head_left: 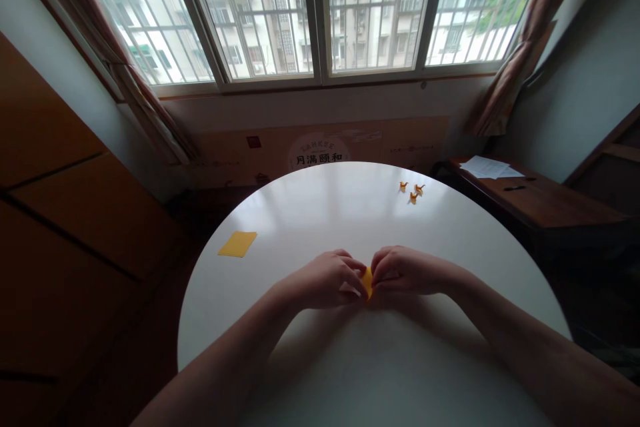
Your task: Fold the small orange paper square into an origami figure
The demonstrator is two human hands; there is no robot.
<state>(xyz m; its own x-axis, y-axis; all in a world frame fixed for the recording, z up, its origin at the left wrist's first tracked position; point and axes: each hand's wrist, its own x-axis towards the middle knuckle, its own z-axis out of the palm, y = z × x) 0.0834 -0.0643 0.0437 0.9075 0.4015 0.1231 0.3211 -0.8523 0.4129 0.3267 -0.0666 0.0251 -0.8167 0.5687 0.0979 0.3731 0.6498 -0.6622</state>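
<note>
Between my two hands, near the middle of the round white table (320, 360), is a small folded piece of yellow paper (368, 282). My left hand (334, 278) pinches its left side, fingers bent around the edge. From the other side my right hand (400, 270) has its fingertips closed on the paper's right edge. The fingers cover much of the paper, so its exact folded shape is hidden. To the left lies a flat stack or sheet of square yellow paper (238, 244). Far back on the right stand three small folded orange-yellow paper figures (413, 197), which look like birds.
Behind the table is a wide barred window (320, 13) with a curtain (510, 87) on the right. A dark wooden side table (545, 197) with white papers (487, 167) stands to the right. At the left is a brown wooden cabinet (55, 213).
</note>
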